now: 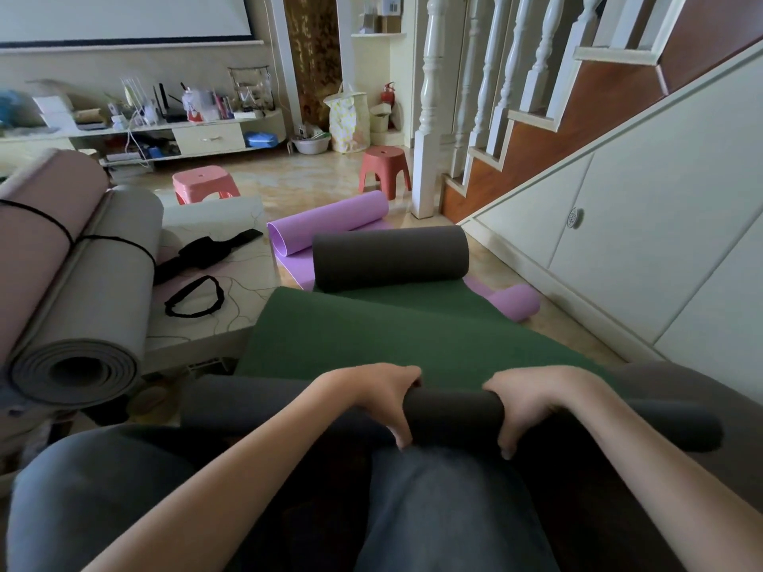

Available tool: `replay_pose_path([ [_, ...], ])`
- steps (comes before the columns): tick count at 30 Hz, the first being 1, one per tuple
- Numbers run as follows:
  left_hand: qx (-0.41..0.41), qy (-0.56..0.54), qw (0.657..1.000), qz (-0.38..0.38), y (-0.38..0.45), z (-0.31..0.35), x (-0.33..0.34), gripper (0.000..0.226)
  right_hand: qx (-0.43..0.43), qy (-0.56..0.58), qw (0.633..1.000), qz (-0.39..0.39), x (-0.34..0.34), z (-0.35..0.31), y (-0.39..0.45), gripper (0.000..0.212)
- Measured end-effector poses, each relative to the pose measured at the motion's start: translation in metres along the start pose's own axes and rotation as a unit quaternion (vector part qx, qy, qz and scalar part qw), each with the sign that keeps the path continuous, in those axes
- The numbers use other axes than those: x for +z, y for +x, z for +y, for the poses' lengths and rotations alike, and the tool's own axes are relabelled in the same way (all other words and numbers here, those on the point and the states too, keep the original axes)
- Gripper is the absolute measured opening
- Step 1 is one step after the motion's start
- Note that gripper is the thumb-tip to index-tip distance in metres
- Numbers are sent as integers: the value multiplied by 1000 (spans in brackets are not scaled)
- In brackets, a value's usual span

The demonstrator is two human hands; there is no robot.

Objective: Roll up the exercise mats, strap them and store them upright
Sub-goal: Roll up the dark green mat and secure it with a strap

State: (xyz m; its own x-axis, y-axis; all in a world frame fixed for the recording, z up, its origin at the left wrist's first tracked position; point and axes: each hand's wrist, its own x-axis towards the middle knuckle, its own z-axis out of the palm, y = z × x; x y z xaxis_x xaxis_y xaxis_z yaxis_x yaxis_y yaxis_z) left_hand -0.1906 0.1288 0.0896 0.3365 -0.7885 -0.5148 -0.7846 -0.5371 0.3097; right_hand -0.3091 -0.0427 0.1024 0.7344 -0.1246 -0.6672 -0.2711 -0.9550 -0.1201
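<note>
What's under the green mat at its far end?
A purple foam mat lies under the dark green exercise mat, showing at the far left and as a curled end on the right. How far it runs beneath is covered.

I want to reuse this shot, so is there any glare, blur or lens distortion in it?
Head view: wide-angle bending bows the stair cabinet edge; daylight glares off the floor tiles; the hands' foreground lies in dim shade; the grey rolled mat looks soft at the frame edge.
</note>
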Motion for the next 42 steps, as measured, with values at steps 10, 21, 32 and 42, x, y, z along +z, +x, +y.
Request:
replay_pose_path([
  [10,-40,109,988,101,5,-6,19,84,-18,46,998,-30,2,9,23,36],
  [21,-26,20,999,12,24,-15,1,68,151,-90,952,250,50,-40,6,99],
  [32,-39,284,943,169,14,-4,28,96,124,-5,955,270,50,-23,21,86],
  [42,7,171,985,35,37,-11,-13,79,131,3,862,490,95,-21,42,101],
])
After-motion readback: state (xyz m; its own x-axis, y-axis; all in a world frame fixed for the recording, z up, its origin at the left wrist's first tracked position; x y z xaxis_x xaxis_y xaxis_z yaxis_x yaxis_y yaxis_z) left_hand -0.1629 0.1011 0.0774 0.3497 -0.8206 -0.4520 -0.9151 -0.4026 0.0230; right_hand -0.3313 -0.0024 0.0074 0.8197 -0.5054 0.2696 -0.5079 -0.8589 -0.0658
